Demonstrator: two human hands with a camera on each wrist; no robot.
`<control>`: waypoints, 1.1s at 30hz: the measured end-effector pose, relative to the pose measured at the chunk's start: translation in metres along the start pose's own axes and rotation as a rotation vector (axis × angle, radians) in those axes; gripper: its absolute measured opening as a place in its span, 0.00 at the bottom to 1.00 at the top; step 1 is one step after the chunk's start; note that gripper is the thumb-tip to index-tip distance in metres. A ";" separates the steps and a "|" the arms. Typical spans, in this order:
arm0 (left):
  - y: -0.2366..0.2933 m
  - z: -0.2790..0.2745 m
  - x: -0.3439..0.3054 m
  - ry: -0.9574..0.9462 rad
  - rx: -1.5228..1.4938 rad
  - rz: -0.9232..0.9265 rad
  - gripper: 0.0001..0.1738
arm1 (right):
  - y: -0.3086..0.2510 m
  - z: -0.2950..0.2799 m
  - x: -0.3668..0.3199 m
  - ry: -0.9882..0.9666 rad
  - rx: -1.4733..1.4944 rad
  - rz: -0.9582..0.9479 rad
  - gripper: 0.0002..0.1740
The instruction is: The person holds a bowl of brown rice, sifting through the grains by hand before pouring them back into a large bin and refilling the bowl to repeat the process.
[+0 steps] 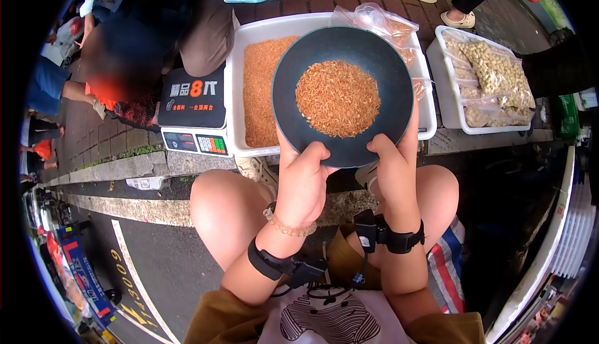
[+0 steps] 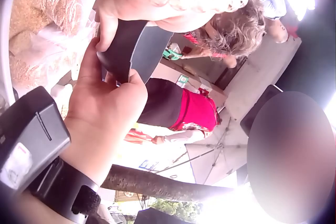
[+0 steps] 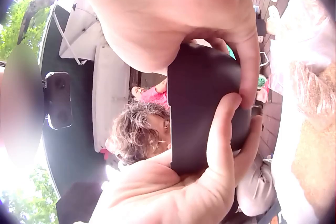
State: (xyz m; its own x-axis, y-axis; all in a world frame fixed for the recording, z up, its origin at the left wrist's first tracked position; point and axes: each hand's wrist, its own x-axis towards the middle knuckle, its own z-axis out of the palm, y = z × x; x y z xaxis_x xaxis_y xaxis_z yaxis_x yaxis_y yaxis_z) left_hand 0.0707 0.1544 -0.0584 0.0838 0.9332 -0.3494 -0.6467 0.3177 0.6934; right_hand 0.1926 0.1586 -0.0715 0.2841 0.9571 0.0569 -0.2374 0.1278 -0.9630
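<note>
Both hands hold a dark round bowl [image 1: 343, 43] over the front of a white tub [image 1: 233, 101]. A mound of small reddish-brown dried pieces [image 1: 337, 99] lies in the bowl's middle. On the left, my left hand [image 1: 304, 179] grips the rim, thumb over the edge and fingers curled beneath. My right hand [image 1: 394, 166] grips the rim's right side in the same way. The right wrist view shows fingers of both hands wrapped around the underside of the bowl [image 3: 207, 98]. Loose pieces of the same colour [image 1: 259, 88] fill the tub's left part.
Plastic bags [image 1: 402, 32] lie in the tub's right part. A scale [image 1: 193, 110] stands at the left, against the tub. Another white tub [image 1: 444, 104] at the right holds bagged pale pieces [image 1: 493, 72]. Across the tub, a person's knee [image 1: 209, 44] is close to the scale.
</note>
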 end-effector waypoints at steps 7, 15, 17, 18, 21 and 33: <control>0.001 -0.001 0.004 0.010 0.016 -0.025 0.32 | 0.005 0.000 0.003 -0.001 -0.018 0.020 0.46; -0.002 -0.004 0.006 0.063 0.041 0.003 0.33 | 0.005 0.001 0.003 0.047 -0.008 0.015 0.46; -0.002 -0.004 0.007 0.054 0.051 0.006 0.33 | -0.003 0.000 0.004 0.031 0.021 0.042 0.47; -0.003 -0.004 0.007 0.044 0.062 0.008 0.33 | -0.007 0.000 0.005 0.015 0.050 0.069 0.48; 0.000 0.000 0.007 0.024 0.047 -0.010 0.42 | -0.011 -0.004 0.005 0.070 0.007 0.121 0.47; -0.002 0.000 0.006 0.070 0.011 -0.021 0.39 | -0.004 -0.003 0.003 0.079 -0.003 0.019 0.45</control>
State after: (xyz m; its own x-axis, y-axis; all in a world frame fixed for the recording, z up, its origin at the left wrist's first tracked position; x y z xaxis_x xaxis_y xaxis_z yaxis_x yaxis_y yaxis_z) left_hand 0.0722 0.1594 -0.0615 0.0438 0.9122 -0.4074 -0.6370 0.3397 0.6920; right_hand 0.1974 0.1607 -0.0686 0.3517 0.9359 0.0179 -0.2405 0.1089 -0.9645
